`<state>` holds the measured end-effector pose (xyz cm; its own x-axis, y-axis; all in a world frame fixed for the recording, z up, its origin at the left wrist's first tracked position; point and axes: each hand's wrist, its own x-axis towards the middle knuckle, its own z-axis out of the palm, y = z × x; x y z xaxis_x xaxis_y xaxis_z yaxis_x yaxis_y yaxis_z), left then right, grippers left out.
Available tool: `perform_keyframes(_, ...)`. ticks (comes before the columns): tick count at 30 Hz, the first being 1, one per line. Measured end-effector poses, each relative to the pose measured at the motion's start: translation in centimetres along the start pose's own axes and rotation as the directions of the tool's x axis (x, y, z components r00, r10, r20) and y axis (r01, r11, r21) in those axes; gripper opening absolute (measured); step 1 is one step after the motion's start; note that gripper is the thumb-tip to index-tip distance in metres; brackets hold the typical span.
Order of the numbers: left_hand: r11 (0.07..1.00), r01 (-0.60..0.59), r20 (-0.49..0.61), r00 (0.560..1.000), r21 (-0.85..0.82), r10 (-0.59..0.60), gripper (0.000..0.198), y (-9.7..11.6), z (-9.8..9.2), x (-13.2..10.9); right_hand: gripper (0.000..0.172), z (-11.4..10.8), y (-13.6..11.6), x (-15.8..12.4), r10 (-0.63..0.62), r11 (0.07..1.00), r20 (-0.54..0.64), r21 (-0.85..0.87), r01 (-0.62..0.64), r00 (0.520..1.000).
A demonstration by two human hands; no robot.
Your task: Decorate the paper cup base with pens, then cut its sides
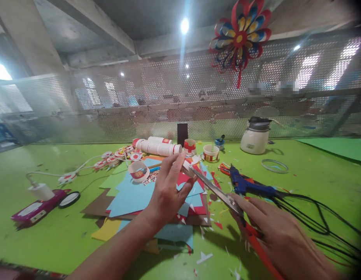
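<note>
My left hand [165,190] is closed around a small white piece [187,168], pinched between thumb and fingers; it looks like part of a paper cup, mostly hidden by the fingers. A pair of scissors [217,190] with red handles is gripped in my right hand [276,233]. The blade tips touch or nearly touch the white piece; I cannot tell whether they are cutting it. Beneath my left hand lies a stack of coloured paper [134,196], blue, red, brown and yellow. A cut paper cup [139,172] rests on it.
White paper scraps [204,257] litter the green table [90,256]. A blue glue gun [250,186] with black cable lies right. Further back stand stacked paper cups [157,147], a cup [210,153] and a white jar [254,137]. A purple power strip [37,210] sits left.
</note>
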<state>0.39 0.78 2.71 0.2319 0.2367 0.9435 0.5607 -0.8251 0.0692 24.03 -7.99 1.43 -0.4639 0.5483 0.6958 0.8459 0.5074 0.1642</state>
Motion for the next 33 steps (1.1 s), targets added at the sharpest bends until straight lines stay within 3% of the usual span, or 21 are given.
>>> perform_keyframes(23,1.000,0.026,0.027,0.999,-0.006,-0.025,0.060,0.5,0.0,0.1,0.031,-0.3,-0.2,-0.1,0.030,0.994,0.027,0.100,-0.033,0.999)
perform_keyframes(28,0.999,0.033,0.037,0.999,-0.005,-0.033,0.058,0.5,-0.1,0.2,0.029,-0.5,-0.3,0.1,0.117,0.971,0.099,0.195,-0.135,0.988)
perform_keyframes(33,0.994,0.099,0.098,0.991,-0.047,-0.094,0.055,0.5,-0.2,0.4,0.026,-0.9,-0.2,1.0,0.191,0.862,0.297,0.406,-0.304,0.936)
